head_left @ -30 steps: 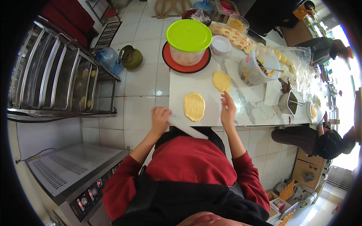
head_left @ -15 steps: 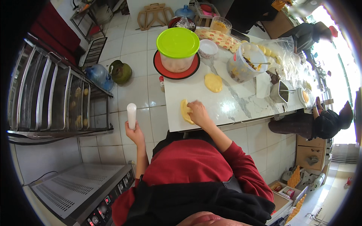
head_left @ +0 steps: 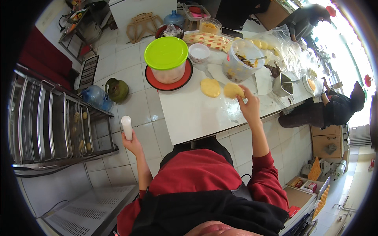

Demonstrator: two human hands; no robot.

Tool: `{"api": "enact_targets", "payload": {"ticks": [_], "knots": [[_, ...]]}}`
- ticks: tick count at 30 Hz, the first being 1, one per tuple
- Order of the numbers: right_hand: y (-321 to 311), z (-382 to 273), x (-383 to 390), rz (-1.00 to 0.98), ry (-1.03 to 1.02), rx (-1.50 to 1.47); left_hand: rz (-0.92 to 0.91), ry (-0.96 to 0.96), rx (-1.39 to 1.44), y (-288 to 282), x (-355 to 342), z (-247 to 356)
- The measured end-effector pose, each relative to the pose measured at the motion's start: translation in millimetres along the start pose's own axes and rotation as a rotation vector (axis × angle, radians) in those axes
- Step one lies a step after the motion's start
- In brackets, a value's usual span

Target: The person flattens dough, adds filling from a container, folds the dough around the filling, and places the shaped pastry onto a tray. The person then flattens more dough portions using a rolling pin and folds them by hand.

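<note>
My left hand [head_left: 133, 144] is wrapped round one end of a white rolling pin [head_left: 126, 126], held upright off the table's left side. With its fingers pinched, my right hand [head_left: 251, 106] has hold of the edge of a flattened piece of yellow dough [head_left: 231, 90] at the worktop. Close to its left, a second flat round of dough [head_left: 210, 87] lies on the white marbled table [head_left: 189, 122]. Whether the held piece touches the table, I cannot tell.
A tub with a lime-green lid [head_left: 167, 53] stands on a red round mat [head_left: 184, 80]. Farther right are a clear bucket of filling [head_left: 235, 70] with a spoon and a metal container [head_left: 282, 84]. A tray rack [head_left: 59, 118] stands left; co-workers [head_left: 340, 104] are at the right.
My right hand has lifted the dough piece from the table's near left and carried it right and farther back, beside the other round. The left hand still grips the rolling pin.
</note>
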State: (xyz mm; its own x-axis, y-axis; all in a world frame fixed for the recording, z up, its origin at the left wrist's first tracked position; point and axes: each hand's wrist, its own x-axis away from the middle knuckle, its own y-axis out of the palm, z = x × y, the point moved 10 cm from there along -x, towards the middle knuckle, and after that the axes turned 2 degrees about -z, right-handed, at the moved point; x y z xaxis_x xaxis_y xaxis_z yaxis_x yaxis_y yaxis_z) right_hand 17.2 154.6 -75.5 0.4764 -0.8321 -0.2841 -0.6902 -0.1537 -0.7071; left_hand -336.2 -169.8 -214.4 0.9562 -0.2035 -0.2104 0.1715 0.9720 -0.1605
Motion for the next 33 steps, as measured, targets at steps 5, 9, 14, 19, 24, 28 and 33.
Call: {"api": "enact_targets", "payload": {"ticks": [5,9,14,19,24,28,33], "knots": [[76.6,91.3,67.6,-0.285,-0.070,0.617,-0.028,0.034,-0.012,29.6,8.2,7.8],[61.2,110.2,57.1,-0.297,0.048,0.342,-0.066,0.017,-0.026,53.1,18.3,11.1],[61.7,145.5,32.1,-0.390,0.092,0.461,-0.092,0.029,-0.028,93.2,29.5,20.3],[82.6,121.2,35.2,-0.386,-0.156,0.458,-0.083,0.016,-0.026,132.5,60.1,27.8],[59.3,107.6,28.2,-0.358,-0.278,0.225,-0.083,0.030,0.088,188.1,99.2,66.1],[38.6,139.7,10.9,-0.477,-0.033,-0.237,-0.204,-0.084,0.045,238.0,132.4,90.7],[-97.9,199.3,-38.2,0.077,-0.001,-0.417,-0.168,-0.052,0.020,260.3,154.8,100.9]]}}
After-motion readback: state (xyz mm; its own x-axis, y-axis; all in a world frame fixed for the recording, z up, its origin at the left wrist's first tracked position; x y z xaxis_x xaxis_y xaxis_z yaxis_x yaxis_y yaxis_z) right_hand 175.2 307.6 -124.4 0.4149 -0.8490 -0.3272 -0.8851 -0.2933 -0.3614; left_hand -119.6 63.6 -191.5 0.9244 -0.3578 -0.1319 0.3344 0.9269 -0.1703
